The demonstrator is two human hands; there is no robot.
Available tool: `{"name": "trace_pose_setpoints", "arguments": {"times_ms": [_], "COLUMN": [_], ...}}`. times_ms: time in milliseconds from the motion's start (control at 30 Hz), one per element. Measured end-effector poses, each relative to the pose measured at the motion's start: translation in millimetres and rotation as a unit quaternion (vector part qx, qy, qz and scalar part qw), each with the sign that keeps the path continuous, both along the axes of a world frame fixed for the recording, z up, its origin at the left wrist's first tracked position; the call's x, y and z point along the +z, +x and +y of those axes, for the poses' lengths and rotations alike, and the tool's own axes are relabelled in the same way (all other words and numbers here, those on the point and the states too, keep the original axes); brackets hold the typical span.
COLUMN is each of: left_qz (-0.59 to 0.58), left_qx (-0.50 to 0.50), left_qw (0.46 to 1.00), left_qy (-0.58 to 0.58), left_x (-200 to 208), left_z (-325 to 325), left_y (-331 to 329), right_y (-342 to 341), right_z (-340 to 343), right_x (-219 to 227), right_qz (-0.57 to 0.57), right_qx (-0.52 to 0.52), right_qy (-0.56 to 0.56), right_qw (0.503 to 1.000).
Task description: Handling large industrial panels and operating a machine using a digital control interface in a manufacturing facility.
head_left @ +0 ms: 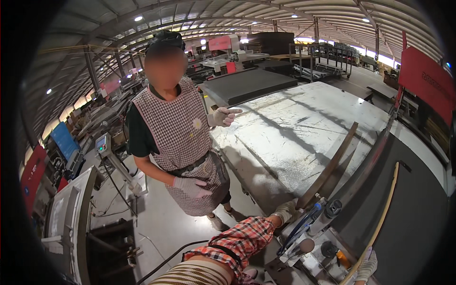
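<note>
My left hand [286,212], in a striped knit glove, reaches out from a red plaid sleeve. Its fingers close round the near end of a long brown bar [330,168], which stands on edge over the white metal table. At the lower right my right hand [367,267], also gloved and partly cut off by the frame's edge, grips a long, thin yellowish strip [381,225]. That strip curves away over a dark grey sheet [418,199]. Between my hands sits a machine head [316,237] with blue hoses, a dark round knob and an orange part.
A co-worker [183,137] in a checked apron and gloves stands at the table's left side, one hand pointing over it. The scratched white table [304,123] reaches far back. Behind it lies a stack of dark sheets [251,85]. A control panel [107,145] stands at left.
</note>
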State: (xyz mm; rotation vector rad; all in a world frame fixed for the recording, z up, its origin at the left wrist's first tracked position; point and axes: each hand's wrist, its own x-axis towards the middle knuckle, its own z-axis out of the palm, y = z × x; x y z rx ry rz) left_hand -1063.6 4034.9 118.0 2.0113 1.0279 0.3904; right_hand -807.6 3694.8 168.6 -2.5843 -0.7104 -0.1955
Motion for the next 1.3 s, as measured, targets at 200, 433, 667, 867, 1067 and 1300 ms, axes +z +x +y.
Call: {"name": "trace_pose_setpoints", "arguments": {"times_ms": [200,433,667,867,1067,1300], "left_qz": [0.01,0.031,0.057,0.09,0.099,0.115], "left_qx": [0.002,0.012,-0.02,-0.015,-0.007,-0.013], "left_qw": [1.0,0.999,0.998,0.996,0.995,0.993], "left_qy": [-0.005,-0.043,0.007,0.006,0.003,-0.005], "left_x": [11,-4,12,24,31,39], "left_z": [-4,6,-3,-4,-5,-8], "left_y": [-1,1,-2,-2,-4,-3], "right_y": [5,10,3,9,9,9], "right_z": [-1,-2,0,-3,-2,-1], "right_x": [-4,-15,-5,-11,-10,-14], "right_qz": [0.01,-0.028,-0.01,-0.014,0.019,-0.017], "right_qx": [0.007,0.02,-0.003,0.016,0.024,0.001], "right_qy": [0.007,0.019,0.019,0.024,0.009,0.012], "right_qw": [1.0,0.999,1.0,0.999,0.999,1.0]}}
